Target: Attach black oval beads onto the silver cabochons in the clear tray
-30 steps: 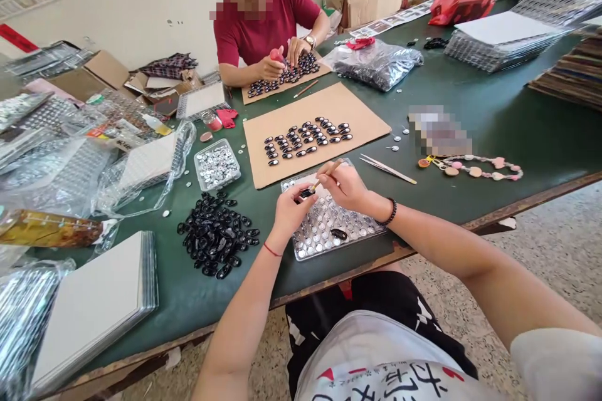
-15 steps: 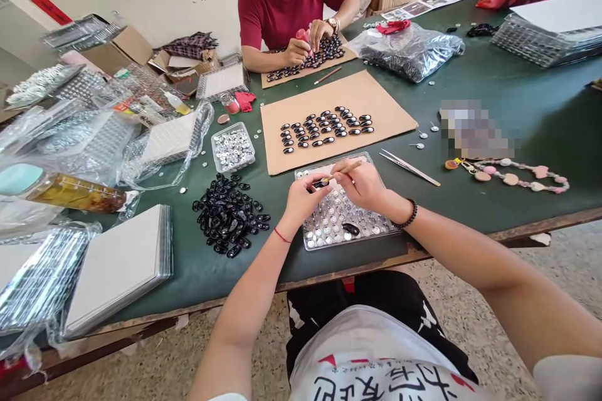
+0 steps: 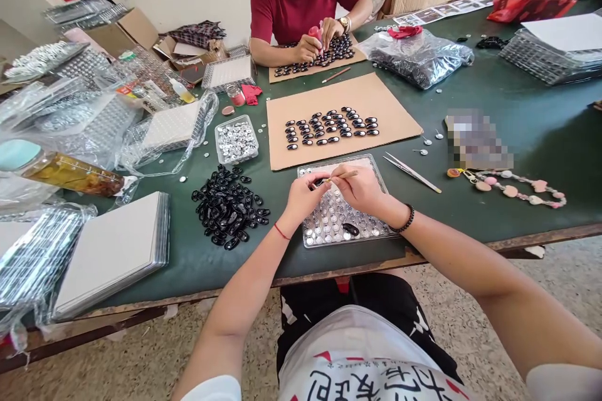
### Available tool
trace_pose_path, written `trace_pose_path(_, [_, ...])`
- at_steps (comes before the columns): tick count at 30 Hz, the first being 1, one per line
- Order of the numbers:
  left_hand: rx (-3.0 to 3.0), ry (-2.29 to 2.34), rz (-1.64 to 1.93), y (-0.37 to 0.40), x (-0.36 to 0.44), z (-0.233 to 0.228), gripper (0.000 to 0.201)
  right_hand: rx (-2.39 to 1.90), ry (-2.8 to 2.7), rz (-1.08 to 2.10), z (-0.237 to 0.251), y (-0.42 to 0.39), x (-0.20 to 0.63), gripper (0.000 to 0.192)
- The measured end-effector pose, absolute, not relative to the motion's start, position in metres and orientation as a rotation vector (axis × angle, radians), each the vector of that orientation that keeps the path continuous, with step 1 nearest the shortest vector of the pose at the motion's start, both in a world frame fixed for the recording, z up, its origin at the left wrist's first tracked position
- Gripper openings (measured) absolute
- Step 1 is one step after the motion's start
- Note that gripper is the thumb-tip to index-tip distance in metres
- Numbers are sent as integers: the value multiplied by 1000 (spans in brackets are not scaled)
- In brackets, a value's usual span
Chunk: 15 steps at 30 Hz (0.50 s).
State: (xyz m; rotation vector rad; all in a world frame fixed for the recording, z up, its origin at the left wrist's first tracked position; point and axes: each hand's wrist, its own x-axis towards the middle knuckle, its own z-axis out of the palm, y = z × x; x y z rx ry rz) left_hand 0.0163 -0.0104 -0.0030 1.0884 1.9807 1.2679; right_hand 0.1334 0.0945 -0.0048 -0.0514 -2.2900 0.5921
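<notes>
Far out to the left of the left hand: a white pad [image 3: 110,250] on the green table [image 3: 517,138], crumpled clear plastic bags [image 3: 70,119] beyond it. Closer in, just left of the left hand, a loose heap of black oval pieces [image 3: 229,207]; past the heap, a small clear tub of silver discs [image 3: 236,140].

Left hand [image 3: 301,197]: fingers pinched together on one small black piece [image 3: 318,183], held just above the tray. Right hand [image 3: 362,191]: closed on a thin wooden stick [image 3: 339,177], pen-fashion, tip meeting the black piece between the two hands. Hands nearly touching.

Under both hands, a clear tray of silver discs [image 3: 329,229]; one more black oval [image 3: 350,229] lies in it, on the near side of the right hand.

Beyond the hands, a cardboard sheet [image 3: 385,113] with rows of finished black ovals [image 3: 332,126]. Just right of the right hand, tweezers [image 3: 412,172] flat on the table. Further right, a beaded strand [image 3: 512,185].

Across the table, a person in a red shirt [image 3: 305,0], hands on a second cardboard sheet of ovals.
</notes>
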Motion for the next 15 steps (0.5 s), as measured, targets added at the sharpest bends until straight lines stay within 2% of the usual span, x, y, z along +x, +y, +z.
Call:
trace_pose_path(3, [1045,1932,1316,-10,15,-5,28,-92,-2262,747,-4,93,132,22])
trace_pose_path(9, [1069,1834,1238,-11,23,4,24,-456,-1901,1547,1,107,122,41])
trace_pose_path(12, [1082,1900,1242,-11,23,6,28,-511,-2016,1503,5,111,121,37])
trace_pose_path(15, [1089,1972,1293,-11,19,5,33,-462,-2214,1326,9,108,122,13])
